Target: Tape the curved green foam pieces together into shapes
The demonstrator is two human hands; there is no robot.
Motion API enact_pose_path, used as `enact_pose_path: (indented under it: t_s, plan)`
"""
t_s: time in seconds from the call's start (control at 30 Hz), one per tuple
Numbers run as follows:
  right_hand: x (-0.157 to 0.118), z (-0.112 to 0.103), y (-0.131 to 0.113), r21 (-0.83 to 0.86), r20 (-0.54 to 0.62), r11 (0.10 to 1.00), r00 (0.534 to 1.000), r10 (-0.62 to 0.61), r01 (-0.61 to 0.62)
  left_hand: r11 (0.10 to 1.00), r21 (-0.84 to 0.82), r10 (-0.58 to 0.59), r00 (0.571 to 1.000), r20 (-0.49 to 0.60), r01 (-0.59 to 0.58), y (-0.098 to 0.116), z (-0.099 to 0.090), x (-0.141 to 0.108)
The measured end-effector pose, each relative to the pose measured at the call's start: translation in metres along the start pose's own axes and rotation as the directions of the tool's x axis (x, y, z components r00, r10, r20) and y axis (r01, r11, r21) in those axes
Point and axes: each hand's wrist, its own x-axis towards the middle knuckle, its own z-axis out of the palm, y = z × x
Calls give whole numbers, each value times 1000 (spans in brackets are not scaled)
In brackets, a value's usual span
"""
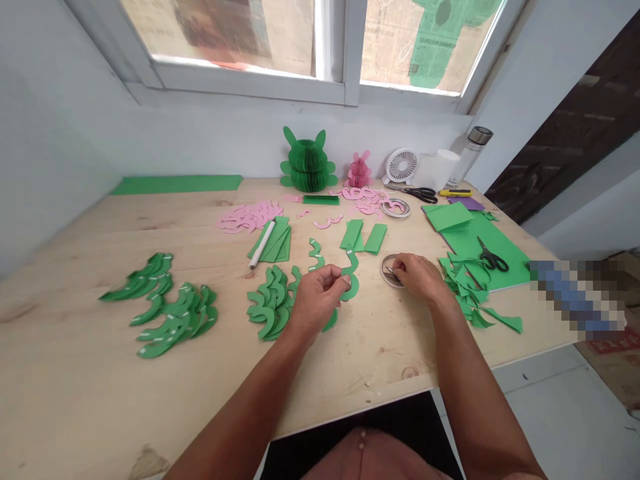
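From my remote post I see the left hand (320,293) pinching a wavy green paper strip (353,287) between thumb and fingers over a pale wooden table (80,387). The right hand (419,275) is at a tape roll (385,269); whether its fingers are clamped, I cannot tell. Along the white wall (225,140), beneath a window (353,53), stand a green paper figure (307,167), a white fan (401,165) and a bottle (469,152).

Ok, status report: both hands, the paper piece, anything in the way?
Left hand pinches wavy green paper piece. Right hand at tape roll, grip unclear. Green scraps off to the right, not between the hands.
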Motion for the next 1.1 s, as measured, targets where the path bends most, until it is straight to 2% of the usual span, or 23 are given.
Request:
enact_pose_path:
  t_s: [0.5, 0.8, 0.9, 1.0, 1.03, 1.1]
  plan:
    - [-5, 0, -5, -51, -9, 999, 1000, 3, -4, 1000, -12, 8, 1000, 2, -8, 0, 0, 0]
    - [0, 1, 1, 20, -16, 999, 999, -29, 29, 1000, -19, 16, 1000, 1, -15, -3, 0, 1]
    - [1, 1, 4, 117, -50, 992, 998, -35, 41, 1000, -18, 13, 1000, 0, -13, -2, 0, 1]
    - [0, 1, 4, 310, -91, 947, 994, -62, 87, 1000, -20, 7, 1000, -2, -7, -1, 0, 1]
    - [0, 0, 4, 410, -98, 905, 992, -84, 117, 1000, -26, 3, 1000, -4, -3, -1, 0, 1]
    - [-3, -1, 2, 638, -85, 752, 986, -147, 167, 999, -47, -2, 1000, -2, 2, 0, 0, 0]
